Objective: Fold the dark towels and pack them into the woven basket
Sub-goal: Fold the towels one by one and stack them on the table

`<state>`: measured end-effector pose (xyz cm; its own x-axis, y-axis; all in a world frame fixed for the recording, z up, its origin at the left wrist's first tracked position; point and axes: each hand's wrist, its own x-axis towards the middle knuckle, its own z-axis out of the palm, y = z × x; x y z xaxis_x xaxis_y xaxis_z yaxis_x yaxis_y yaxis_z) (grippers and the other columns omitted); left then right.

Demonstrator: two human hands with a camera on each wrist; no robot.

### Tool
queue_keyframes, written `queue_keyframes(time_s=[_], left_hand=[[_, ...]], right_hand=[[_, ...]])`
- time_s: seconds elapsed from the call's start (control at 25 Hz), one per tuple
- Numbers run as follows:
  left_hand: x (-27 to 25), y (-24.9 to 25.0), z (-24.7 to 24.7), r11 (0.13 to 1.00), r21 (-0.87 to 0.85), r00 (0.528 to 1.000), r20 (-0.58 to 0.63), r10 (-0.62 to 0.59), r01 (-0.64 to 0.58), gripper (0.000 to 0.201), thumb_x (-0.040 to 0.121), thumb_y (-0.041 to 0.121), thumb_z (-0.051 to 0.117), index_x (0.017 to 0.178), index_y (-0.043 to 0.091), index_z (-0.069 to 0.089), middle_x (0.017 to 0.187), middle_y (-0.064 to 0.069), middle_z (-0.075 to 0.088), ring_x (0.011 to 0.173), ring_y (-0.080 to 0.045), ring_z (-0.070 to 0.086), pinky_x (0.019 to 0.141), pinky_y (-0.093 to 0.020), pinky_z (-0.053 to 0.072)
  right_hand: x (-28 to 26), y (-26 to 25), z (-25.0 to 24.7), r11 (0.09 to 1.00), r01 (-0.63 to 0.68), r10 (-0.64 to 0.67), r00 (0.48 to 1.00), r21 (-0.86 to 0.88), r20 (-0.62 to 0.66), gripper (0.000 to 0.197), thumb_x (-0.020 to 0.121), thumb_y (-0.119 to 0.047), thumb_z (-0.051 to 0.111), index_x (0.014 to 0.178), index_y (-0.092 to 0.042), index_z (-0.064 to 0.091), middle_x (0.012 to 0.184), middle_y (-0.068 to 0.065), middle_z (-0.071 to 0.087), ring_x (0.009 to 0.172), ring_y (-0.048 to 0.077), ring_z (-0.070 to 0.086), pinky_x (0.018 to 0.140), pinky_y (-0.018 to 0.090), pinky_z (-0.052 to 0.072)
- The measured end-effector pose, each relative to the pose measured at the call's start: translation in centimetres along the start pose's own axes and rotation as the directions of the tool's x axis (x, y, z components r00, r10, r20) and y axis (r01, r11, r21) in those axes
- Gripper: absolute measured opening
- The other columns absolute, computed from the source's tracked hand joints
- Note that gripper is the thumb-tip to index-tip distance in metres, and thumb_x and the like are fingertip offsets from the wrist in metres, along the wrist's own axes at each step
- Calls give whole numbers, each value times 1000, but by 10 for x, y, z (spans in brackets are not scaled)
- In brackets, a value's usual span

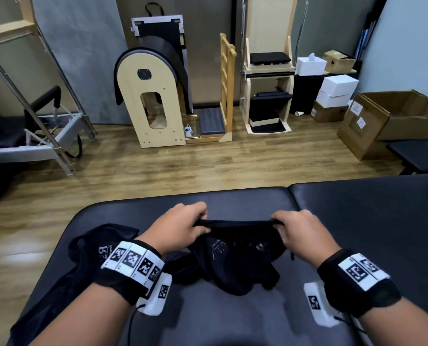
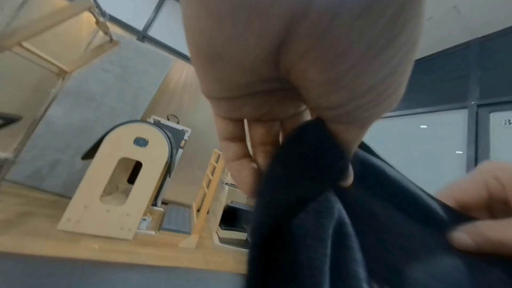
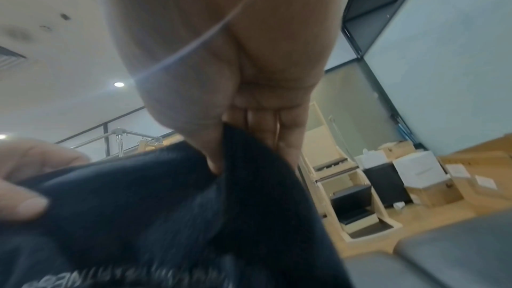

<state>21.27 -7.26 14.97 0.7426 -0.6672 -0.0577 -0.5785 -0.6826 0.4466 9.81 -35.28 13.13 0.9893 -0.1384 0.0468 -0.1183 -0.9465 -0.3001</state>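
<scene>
A dark towel (image 1: 235,255) with pale lettering hangs crumpled above the padded table (image 1: 357,216), its top edge pulled taut between both hands. My left hand (image 1: 183,226) pinches the left end of that edge, thumb against curled fingers (image 2: 343,137). My right hand (image 1: 300,231) pinches the right end the same way, as the right wrist view shows (image 3: 219,150). The towel (image 2: 346,227) fills the lower part of both wrist views (image 3: 166,216). A second dark towel (image 1: 93,248) lies bunched on the table under my left forearm. No woven basket is in view.
The dark padded table ends just beyond my hands, with wood floor (image 1: 183,168) past it. A wooden arched barrel (image 1: 150,96), a wooden chair unit (image 1: 267,91), white boxes (image 1: 337,91) and cardboard cartons (image 1: 395,116) stand along the far wall. A metal frame (image 1: 45,136) stands left.
</scene>
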Motion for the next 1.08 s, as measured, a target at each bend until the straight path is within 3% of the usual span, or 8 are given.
queue_keyframes(time_s=[0.28, 0.36, 0.48, 0.6, 0.68, 0.84, 0.96, 1.08], left_hand=[[-8, -29, -45, 987, 163, 994, 103, -25, 8, 7, 95, 29, 61, 92, 26, 66, 80, 12, 69, 78, -10, 61, 73, -32, 52], [-6, -28, -58, 989, 136, 990, 116, -82, 66, 12, 97, 21, 59, 92, 22, 69, 72, 6, 70, 66, -12, 65, 61, -27, 52], [8, -26, -65, 919, -244, 950, 127, -286, 310, 14, 99, 1, 52, 98, 3, 66, 50, -4, 65, 35, -10, 58, 35, -24, 47], [40, -36, -81, 879, -340, 920, -82, -383, 335, 14, 92, -5, 61, 87, 1, 73, 70, -13, 70, 51, -4, 63, 60, -30, 61], [68, -35, -111, 935, -178, 897, -273, -347, 307, 14, 88, 1, 66, 90, 8, 78, 86, -8, 76, 75, -8, 68, 76, -25, 55], [93, 5, -211, 983, 79, 759, -646, -76, 165, 24, 87, 5, 59, 103, 6, 76, 116, -14, 72, 110, -33, 65, 99, -36, 49], [77, 28, -266, 969, 223, 598, -793, 118, 105, 28, 86, 2, 57, 108, 1, 74, 125, -15, 68, 112, -37, 64, 102, -37, 46], [52, 37, -270, 956, 284, 523, -827, 209, 67, 27, 85, -1, 58, 106, -2, 75, 128, -12, 67, 112, -33, 65, 103, -26, 40]], right_hand=[[14, 13, -32, 960, -39, 135, 933, -278, 335, 11, 91, -29, 55, 80, -27, 59, 80, -3, 62, 82, 26, 65, 62, 33, 47], [22, 15, -39, 948, -61, 185, 905, -312, 383, 12, 87, -21, 55, 82, -27, 63, 78, -3, 61, 77, 26, 66, 61, 32, 50], [47, 18, -46, 967, -253, 210, 869, 35, 449, 29, 90, -1, 46, 86, -16, 70, 76, 13, 71, 54, 28, 71, 48, 33, 57], [91, 7, -46, 631, -532, 323, 842, 565, 432, 27, 97, 13, 36, 100, 0, 60, 87, 29, 71, 55, 30, 73, 46, 35, 60], [139, 1, -54, 451, -460, 407, 869, 765, 282, 29, 93, 18, 37, 91, -2, 58, 98, 32, 63, 56, 30, 72, 50, 40, 62], [205, -31, -138, 653, -5, 427, 828, 758, -362, 39, 69, -2, 48, 81, -24, 78, 87, 4, 74, 86, 27, 72, 83, 46, 61], [202, -56, -207, 783, 159, 301, 749, 601, -591, 46, 76, -4, 43, 100, -21, 79, 84, -4, 69, 81, 19, 63, 78, 31, 54], [179, -60, -223, 828, 273, 177, 701, 489, -691, 44, 78, -8, 44, 105, -18, 78, 92, 3, 76, 90, 27, 69, 87, 40, 58]])
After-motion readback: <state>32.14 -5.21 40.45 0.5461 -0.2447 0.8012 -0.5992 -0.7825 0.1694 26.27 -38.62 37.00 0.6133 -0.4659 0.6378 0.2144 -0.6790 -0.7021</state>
